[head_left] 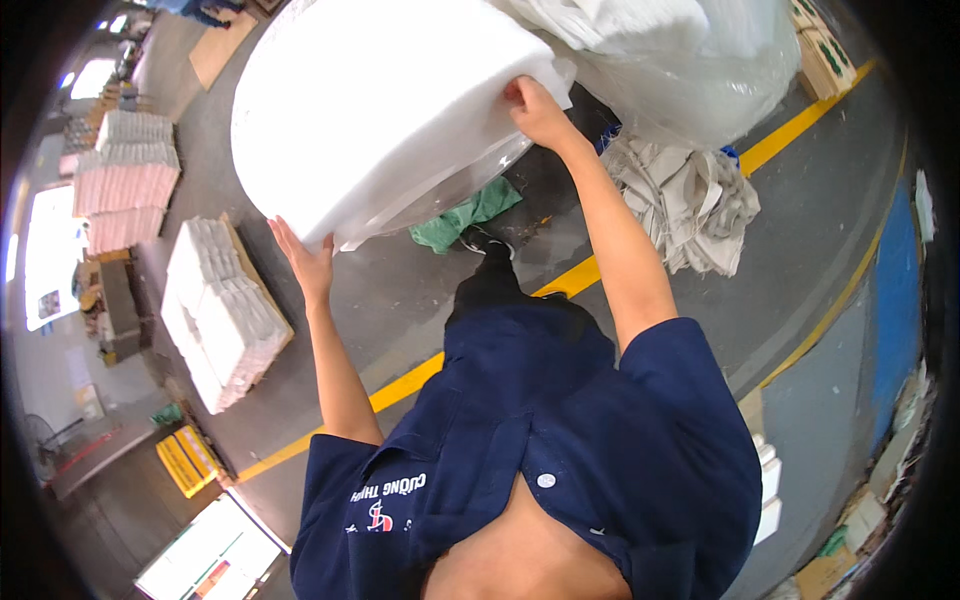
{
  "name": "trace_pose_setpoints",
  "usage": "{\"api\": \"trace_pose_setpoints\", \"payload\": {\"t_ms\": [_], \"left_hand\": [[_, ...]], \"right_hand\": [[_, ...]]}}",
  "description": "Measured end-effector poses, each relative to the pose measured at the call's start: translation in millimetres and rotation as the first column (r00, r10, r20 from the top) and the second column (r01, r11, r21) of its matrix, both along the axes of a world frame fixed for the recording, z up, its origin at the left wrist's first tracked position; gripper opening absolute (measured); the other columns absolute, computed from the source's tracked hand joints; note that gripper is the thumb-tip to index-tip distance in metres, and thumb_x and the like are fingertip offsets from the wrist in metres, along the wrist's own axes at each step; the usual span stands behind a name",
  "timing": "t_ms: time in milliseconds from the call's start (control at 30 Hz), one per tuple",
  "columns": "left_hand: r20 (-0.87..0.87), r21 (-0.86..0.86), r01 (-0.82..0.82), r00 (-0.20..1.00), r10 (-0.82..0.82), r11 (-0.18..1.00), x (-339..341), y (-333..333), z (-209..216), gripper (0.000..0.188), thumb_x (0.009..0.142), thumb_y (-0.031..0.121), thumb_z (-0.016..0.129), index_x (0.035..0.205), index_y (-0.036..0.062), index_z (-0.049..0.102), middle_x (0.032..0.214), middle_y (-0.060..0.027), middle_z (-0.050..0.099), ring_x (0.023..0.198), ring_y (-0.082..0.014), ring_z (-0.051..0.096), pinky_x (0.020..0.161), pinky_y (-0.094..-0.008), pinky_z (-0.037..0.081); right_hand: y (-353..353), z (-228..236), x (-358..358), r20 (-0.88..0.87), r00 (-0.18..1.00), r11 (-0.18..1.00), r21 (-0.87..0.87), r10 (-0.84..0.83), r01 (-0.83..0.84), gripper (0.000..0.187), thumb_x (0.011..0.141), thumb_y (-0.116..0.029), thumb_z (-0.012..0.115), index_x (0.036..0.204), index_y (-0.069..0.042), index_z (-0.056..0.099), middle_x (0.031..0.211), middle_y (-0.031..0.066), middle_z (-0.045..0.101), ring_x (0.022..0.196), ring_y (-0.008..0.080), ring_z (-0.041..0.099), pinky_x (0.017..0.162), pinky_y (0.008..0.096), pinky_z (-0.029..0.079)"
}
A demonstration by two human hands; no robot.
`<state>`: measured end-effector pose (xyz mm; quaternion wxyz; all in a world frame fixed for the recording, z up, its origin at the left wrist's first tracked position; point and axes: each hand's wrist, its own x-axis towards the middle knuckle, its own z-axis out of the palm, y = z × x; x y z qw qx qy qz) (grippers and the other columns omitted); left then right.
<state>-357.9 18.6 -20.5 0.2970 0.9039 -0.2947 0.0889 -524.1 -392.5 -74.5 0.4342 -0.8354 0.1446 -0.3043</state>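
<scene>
A large white roll of what looks like foam sheeting (380,110) fills the upper middle, with clear plastic along its near underside. My right hand (543,115) is closed on the loose sheet edge at the roll's right end, fingers curled in. At the near left corner, my left hand (308,265) holds the roll's edge, its fingers along the side and thumb apart from them. Below the roll, a green cloth (468,215) lies on the floor beside my dark shoe (487,243).
Right of the roll stands a big plastic-wrapped white bundle (700,80), with a heap of greyish cloth (690,205) by it. Stacks of pale sheets (215,310) sit on the left. A yellow line (410,385) crosses the grey floor. Another person (205,10) is far off at upper left.
</scene>
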Motion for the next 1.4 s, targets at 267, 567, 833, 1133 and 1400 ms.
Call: {"api": "trace_pose_setpoints", "payload": {"t_ms": [267,567,833,1133,1400], "left_hand": [[0.145,0.166,-0.263,0.960,0.240,0.950,-118,-31,-3,0.064,0.082,0.012,0.067,0.139,-0.0015,0.041,0.141,-0.0223,0.044,0.132,-0.0348,0.041,0.103,-0.0519,0.037],[-0.390,-0.046,0.448,0.815,-0.429,0.893,-99,-209,35,0.027,0.095,0.004,0.053,0.120,-0.0038,0.060,0.114,-0.0158,0.069,0.098,-0.0226,0.067,0.086,-0.0307,0.052],[0.250,0.087,0.407,0.874,-0.416,0.909,-117,-250,-59,0.028,0.083,-0.003,0.055,0.110,-0.0011,0.062,0.102,-0.0154,0.063,0.096,-0.0342,0.058,0.085,-0.0446,0.044],[-0.811,0.544,0.798,0.579,-0.083,0.258,-167,-260,-110,0.020,0.090,0.006,0.058,0.108,-0.0017,0.061,0.105,-0.0154,0.063,0.099,-0.0301,0.060,0.097,-0.0426,0.044],[-0.974,0.217,0.324,0.005,0.228,0.921,-132,-349,-129,0.021,0.093,0.009,0.058,0.111,-0.0017,0.063,0.111,-0.0122,0.066,0.103,-0.0275,0.061,0.101,-0.0415,0.044]], "right_hand": [[133,-127,-218,-0.259,0.965,0.833,0.541,0.033,0.116,0.015,0.089,-0.013,0.059,0.095,0.000,0.060,0.085,0.0175,0.065,0.082,0.0304,0.065,0.074,0.0380,0.051],[137,-234,-396,-0.816,0.554,0.457,0.562,0.168,0.690,0.015,0.092,-0.017,0.056,0.096,-0.006,0.064,0.072,0.0068,0.063,0.057,0.0174,0.062,0.052,0.0319,0.049],[-36,-240,-352,-0.687,0.544,-0.121,0.667,-0.482,0.735,0.020,0.093,-0.019,0.058,0.110,-0.009,0.064,0.083,0.0040,0.064,0.066,0.0121,0.063,0.049,0.0281,0.047],[-221,-322,-346,-0.651,0.260,0.199,0.167,-0.713,0.966,0.033,0.082,-0.019,0.071,0.113,-0.008,0.072,0.090,0.0170,0.072,0.085,0.0286,0.070,0.061,0.0367,0.055],[-189,-202,-221,-0.438,0.603,0.441,0.421,-0.667,0.793,0.019,0.080,-0.021,0.065,0.088,-0.004,0.065,0.081,0.0177,0.067,0.077,0.0376,0.065,0.070,0.0446,0.051]]}}
